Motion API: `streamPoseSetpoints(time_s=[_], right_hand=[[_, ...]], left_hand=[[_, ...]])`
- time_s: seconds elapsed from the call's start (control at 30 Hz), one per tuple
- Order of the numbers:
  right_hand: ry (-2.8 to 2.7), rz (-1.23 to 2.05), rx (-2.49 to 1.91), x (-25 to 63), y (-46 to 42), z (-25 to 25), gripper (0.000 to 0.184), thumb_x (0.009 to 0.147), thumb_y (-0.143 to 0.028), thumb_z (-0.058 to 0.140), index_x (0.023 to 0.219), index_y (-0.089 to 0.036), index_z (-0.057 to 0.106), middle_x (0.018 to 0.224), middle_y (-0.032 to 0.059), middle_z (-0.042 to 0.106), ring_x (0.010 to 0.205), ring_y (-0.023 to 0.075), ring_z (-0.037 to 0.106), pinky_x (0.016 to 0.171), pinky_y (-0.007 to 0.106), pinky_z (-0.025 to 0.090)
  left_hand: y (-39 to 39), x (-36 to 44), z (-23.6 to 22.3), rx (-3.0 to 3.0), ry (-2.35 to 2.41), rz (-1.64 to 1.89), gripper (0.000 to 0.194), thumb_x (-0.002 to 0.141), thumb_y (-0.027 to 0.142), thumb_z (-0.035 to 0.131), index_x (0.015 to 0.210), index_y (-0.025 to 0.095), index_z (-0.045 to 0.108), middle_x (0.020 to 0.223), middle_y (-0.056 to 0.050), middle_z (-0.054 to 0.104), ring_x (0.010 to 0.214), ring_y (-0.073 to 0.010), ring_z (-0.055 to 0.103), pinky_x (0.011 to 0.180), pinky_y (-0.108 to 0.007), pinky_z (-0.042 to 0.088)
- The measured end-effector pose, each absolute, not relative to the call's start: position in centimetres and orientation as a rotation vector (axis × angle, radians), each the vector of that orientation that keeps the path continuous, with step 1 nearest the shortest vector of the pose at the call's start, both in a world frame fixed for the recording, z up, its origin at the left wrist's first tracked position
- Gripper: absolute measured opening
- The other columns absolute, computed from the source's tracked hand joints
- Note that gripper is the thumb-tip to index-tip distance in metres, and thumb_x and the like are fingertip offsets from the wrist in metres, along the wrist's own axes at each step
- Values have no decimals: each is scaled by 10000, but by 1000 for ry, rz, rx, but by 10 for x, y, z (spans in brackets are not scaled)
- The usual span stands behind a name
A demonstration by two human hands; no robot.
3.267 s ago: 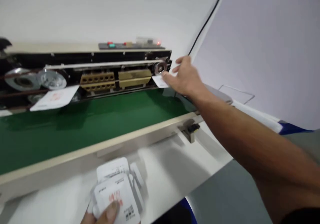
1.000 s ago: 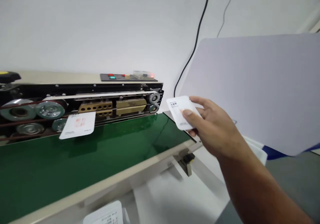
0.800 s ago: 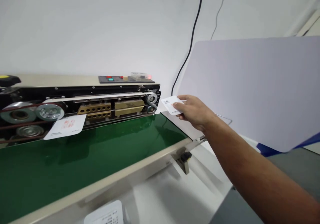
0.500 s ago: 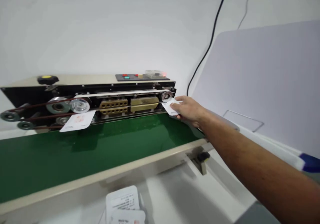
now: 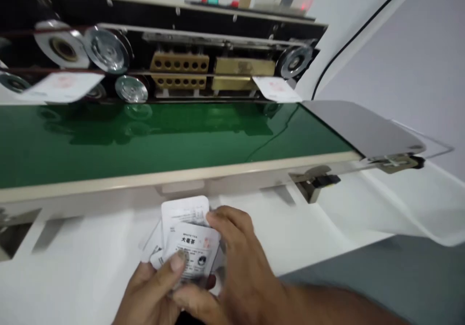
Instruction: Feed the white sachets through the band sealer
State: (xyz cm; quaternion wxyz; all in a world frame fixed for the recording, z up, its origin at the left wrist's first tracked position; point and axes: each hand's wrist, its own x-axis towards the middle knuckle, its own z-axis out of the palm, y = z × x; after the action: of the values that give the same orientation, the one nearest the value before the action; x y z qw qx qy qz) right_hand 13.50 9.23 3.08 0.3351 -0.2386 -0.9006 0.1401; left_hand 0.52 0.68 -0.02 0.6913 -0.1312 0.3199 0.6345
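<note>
Head view. My left hand [image 5: 152, 291] grasps a fanned stack of white printed packets [image 5: 191, 252], thumb pressed flat on the uppermost face. My right hand [image 5: 247, 262] curves around the stack's right side, fingertips at its edge; whether it pinches a single packet I cannot tell. The packets look thin and light, probably somewhat flexible, with a smooth face likely to slide against its neighbours; an edge or rounded corner, between thumb and forefinger, appears the best place to take hold.

Beyond both hands, a green belt [image 5: 174, 141] runs crosswise, glossy enough to mirror the sealing machine [image 5: 250, 17] behind it. One loose packet [image 5: 278, 90] projects from the machine ahead of my right hand; another packet [image 5: 63, 87] projects ahead and to the left of my left hand. A white tabletop [image 5: 261, 233] lies beneath my hands. Farther to the right of my right hand are a grey plate [image 5: 363, 126] at the belt's end, a black cable [image 5: 359, 29] and grey floor [image 5: 356, 262].
</note>
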Motion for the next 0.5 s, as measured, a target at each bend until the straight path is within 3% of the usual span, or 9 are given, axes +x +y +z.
streamPoseSetpoints(time_s=[0.1, 0.17, 0.27, 0.4, 0.5], right_hand=[[-2275, 521, -735, 125, 87, 13, 795, 783, -356, 672, 1380, -108, 211, 1264, 182, 380, 1184, 327, 414, 981, 506, 465], [-2220, 589, -799, 124, 91, 10, 793, 787, -339, 672, 1387, -136, 195, 1273, 178, 368, 1175, 327, 430, 965, 513, 473], [-2178, 718, -913, 130, 95, 7, 792, 804, -389, 677, 1391, -182, 187, 1235, 167, 434, 1091, 318, 516, 894, 530, 508], [-2066, 1083, -1017, 148, 97, 11, 632, 886, -328, 612, 1377, -276, 218, 1173, 105, 578, 963, 232, 623, 791, 416, 563], [-2047, 1295, -1000, 166, 104, 35, 380, 934, -260, 563, 1269, -316, 394, 1077, 33, 636, 879, 160, 636, 749, 315, 563]], left_hand=[[11, 3, 4, -345, 649, 1545, 678, 776, 241, 745, 1389, 325, 468, 1121, -41, 753, 1097, -278, 664, 945, -378, 536], [13, 2, 7, -367, 671, 1591, 665, 807, 276, 718, 1408, 352, 446, 1177, -40, 733, 1104, -255, 662, 908, -331, 554], [18, 3, 15, -344, 779, 1620, 693, 792, 194, 716, 1403, 379, 446, 1156, -12, 741, 1100, -230, 663, 854, -285, 571], [19, 7, 23, -314, 932, 1592, 759, 730, 64, 725, 1395, 321, 463, 1055, -20, 764, 956, -210, 714, 768, -254, 600], [12, 8, 19, -325, 1046, 1497, 622, 746, 117, 742, 1313, 274, 541, 1059, -41, 752, 1028, -273, 690, 780, -346, 626]])
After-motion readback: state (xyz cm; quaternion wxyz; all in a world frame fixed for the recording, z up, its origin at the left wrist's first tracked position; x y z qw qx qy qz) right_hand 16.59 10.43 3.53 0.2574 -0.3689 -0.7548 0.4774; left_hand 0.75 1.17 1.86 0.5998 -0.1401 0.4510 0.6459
